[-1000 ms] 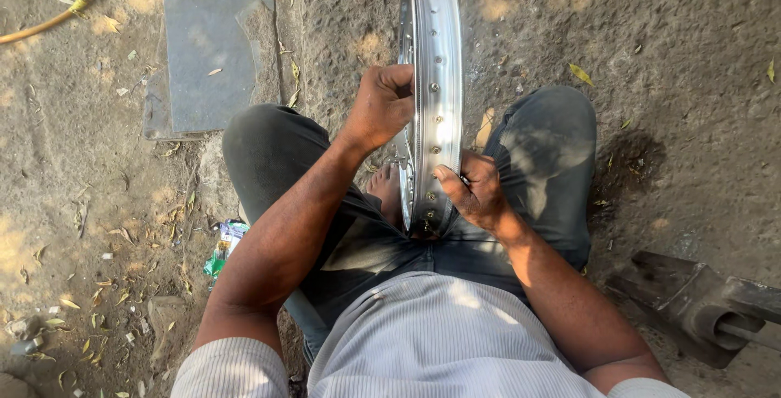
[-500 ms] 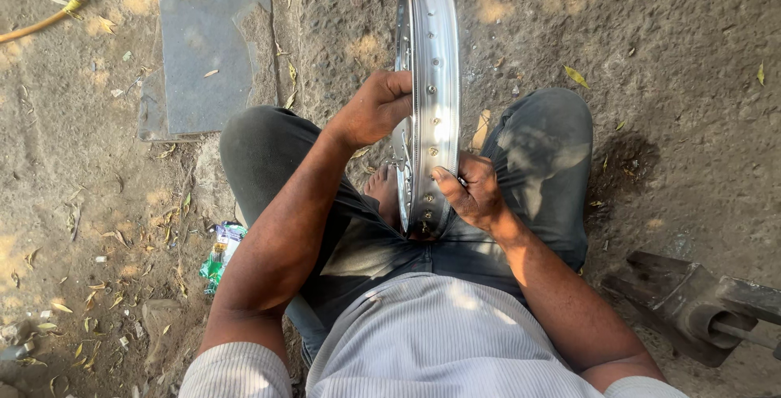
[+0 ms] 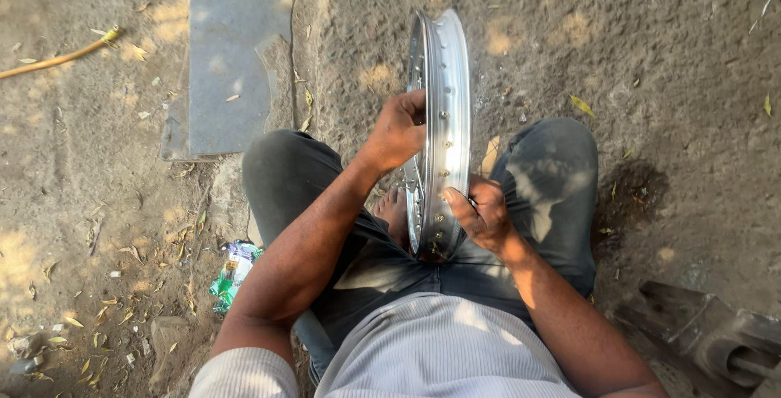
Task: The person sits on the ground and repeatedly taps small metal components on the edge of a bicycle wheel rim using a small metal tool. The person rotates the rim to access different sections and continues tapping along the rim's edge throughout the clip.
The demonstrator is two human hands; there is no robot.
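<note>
Seen from above, a flat grey slab point(image 3: 228, 65) lies on dusty ground at left. The left hand point(image 3: 399, 130) curls its fingers over the edge of a shiny metal wheel rim point(image 3: 443, 105), upright between the knees, its lower part hidden. The right hand point(image 3: 484, 213) pinches something too small to identify.

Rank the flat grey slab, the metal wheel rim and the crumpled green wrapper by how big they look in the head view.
1. flat grey slab
2. metal wheel rim, close behind; seen edge-on, so unsure
3. crumpled green wrapper, clearly smallest
</note>
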